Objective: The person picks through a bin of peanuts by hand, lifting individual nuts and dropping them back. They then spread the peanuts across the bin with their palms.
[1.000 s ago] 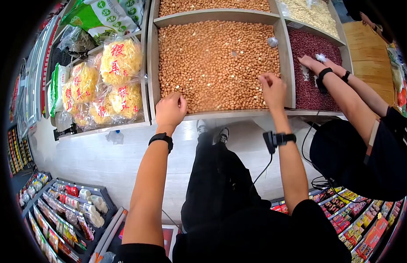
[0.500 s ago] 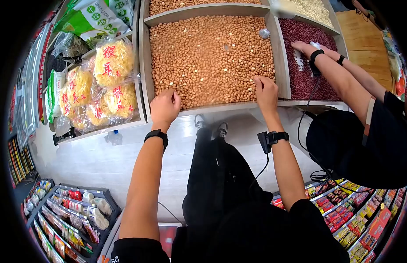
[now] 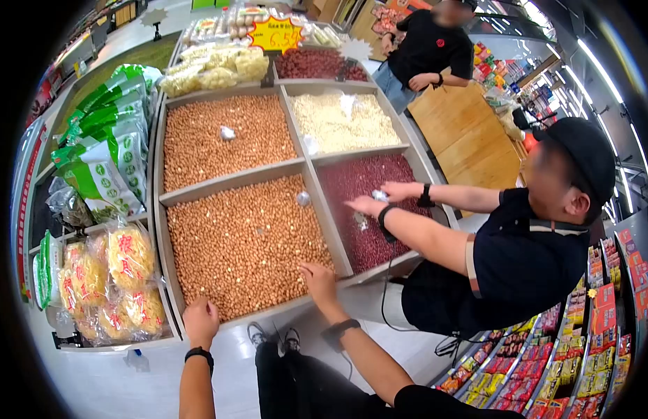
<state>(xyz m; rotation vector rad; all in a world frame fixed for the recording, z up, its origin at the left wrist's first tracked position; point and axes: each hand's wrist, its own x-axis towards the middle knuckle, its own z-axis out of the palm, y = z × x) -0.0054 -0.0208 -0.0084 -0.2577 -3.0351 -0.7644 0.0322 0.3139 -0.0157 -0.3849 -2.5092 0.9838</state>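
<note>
My left hand [image 3: 201, 322] is curled closed at the front left corner of a wooden bin of light brown nuts or beans [image 3: 243, 241]; whatever is inside its fingers, if anything, is hidden. Over the front right part of the same bin, my right hand [image 3: 319, 283] has its fingers bent together near the nuts, and what they hold cannot be made out. A small crumpled silvery piece [image 3: 303, 198] lies by the bin's right divider. Packs of yellow dried food [image 3: 130, 257] stand to the left of my left hand.
At the right, a co-worker in a black cap [image 3: 582, 150] reaches both hands into dark red beans [image 3: 366, 174], near a silvery piece. Another person [image 3: 430, 52] stands behind, by a wooden table [image 3: 463, 129]. Farther bins hold brown nuts [image 3: 198, 140] and pale grains [image 3: 345, 126]. Snack shelves [image 3: 533, 363] stand lower right.
The view has tilted up and turned right, showing more bins and the people. My right hand has shifted slightly inward over the nuts; my left hand stays at the front left corner.
</note>
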